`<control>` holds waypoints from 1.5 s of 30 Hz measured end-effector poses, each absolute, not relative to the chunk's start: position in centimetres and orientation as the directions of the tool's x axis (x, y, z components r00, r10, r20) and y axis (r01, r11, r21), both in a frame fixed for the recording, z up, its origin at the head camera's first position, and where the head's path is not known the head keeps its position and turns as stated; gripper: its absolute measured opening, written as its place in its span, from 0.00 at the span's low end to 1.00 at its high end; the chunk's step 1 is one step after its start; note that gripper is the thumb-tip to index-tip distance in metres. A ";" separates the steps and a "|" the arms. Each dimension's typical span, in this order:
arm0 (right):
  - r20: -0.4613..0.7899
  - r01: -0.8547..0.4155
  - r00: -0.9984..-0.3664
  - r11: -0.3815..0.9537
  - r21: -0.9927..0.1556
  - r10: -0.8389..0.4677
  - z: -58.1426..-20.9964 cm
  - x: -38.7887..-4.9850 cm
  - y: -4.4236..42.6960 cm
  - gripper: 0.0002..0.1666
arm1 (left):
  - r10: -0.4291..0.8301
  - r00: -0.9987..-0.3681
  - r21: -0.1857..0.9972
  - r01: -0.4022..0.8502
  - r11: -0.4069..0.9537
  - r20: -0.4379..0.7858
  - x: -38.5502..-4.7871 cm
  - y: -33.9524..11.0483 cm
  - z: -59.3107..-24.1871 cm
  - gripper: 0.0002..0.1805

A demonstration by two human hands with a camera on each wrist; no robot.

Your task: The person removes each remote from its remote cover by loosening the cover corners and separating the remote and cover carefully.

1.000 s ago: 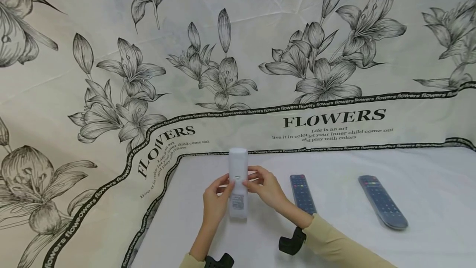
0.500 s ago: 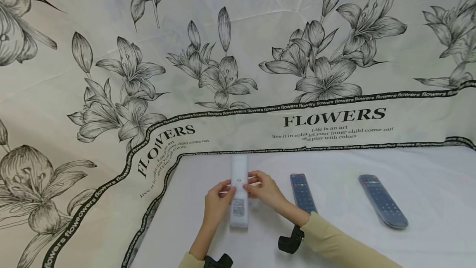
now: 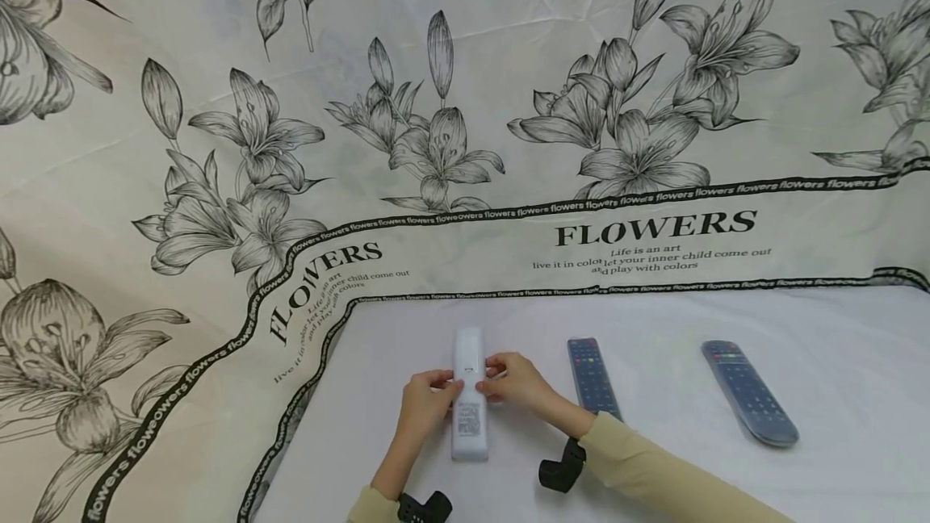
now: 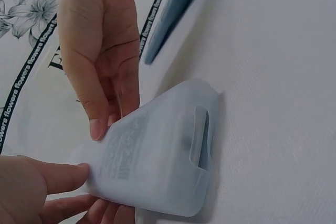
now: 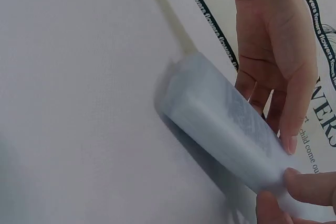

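Observation:
A white remote control [image 3: 470, 418] lies back side up between my two hands, its printed label facing me. My left hand [image 3: 425, 403] pinches its left edge, thumb on the back. On the opposite edge my right hand [image 3: 521, 384] holds it in the same manner. The left wrist view shows a slot in the near end of the white remote control [image 4: 173, 145], with the label behind it. In the right wrist view a shadow lies beneath the white remote control [image 5: 220, 129]; whether it touches the table there is unclear. Its button side is hidden.
A dark remote control [image 3: 594, 374] lies right of my right hand, its lower end close to my forearm. Farther right is a larger dark remote control [image 3: 748, 394], also buttons up. The white tabletop [image 3: 654, 474] meets a flower-printed cloth [image 3: 465, 257] at the back.
Both hands have brought the white remote control down and toward me, slightly to the right. Its far end now sits below the cloth's border. The two dark remotes stay in place.

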State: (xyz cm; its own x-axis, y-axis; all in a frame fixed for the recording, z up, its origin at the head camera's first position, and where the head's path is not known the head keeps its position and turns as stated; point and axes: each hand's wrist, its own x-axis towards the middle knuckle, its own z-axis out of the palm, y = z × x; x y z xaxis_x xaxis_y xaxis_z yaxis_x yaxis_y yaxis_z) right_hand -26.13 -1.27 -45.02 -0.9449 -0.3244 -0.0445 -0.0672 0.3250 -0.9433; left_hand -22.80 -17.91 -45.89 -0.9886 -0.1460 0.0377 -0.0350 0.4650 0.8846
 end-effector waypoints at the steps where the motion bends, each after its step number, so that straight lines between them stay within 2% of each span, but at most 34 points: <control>1: -0.045 -0.073 -0.946 0.345 -0.936 -0.320 -45.1 -26.2 -1.3 0.24 | -0.144 -0.989 0.879 -0.040 0.476 0.033 -22.9 -17.9 -46.0 0.16; 12: -0.022 -0.127 -0.957 0.484 -0.866 -0.291 -46.0 -26.6 -1.8 0.20 | -0.104 -0.994 0.802 -0.027 0.596 0.044 -23.0 -17.9 -46.6 0.15; 24: -0.023 -0.135 -0.950 0.473 -0.870 -0.312 -45.9 -26.5 -1.4 0.22 | -0.075 -0.997 0.788 -0.027 0.615 0.024 -23.2 -18.3 -46.5 0.17; 31: -0.073 -0.104 -0.939 0.479 -0.871 -0.336 -45.4 -27.1 -0.7 0.19 | -0.053 -0.998 0.767 -0.062 0.639 -0.036 -24.3 -18.8 -45.9 0.21; 36: -0.086 -0.084 -0.947 0.496 -0.864 -0.309 -45.2 -28.0 -0.6 0.17 | -0.033 -0.999 0.770 -0.052 0.636 -0.040 -25.4 -19.2 -45.6 0.21; 45: -0.095 -0.058 -0.962 0.534 -0.844 -0.254 -45.2 -30.1 -1.4 0.22 | -0.066 -0.997 0.779 -0.074 0.622 -0.042 -27.7 -19.5 -45.5 0.20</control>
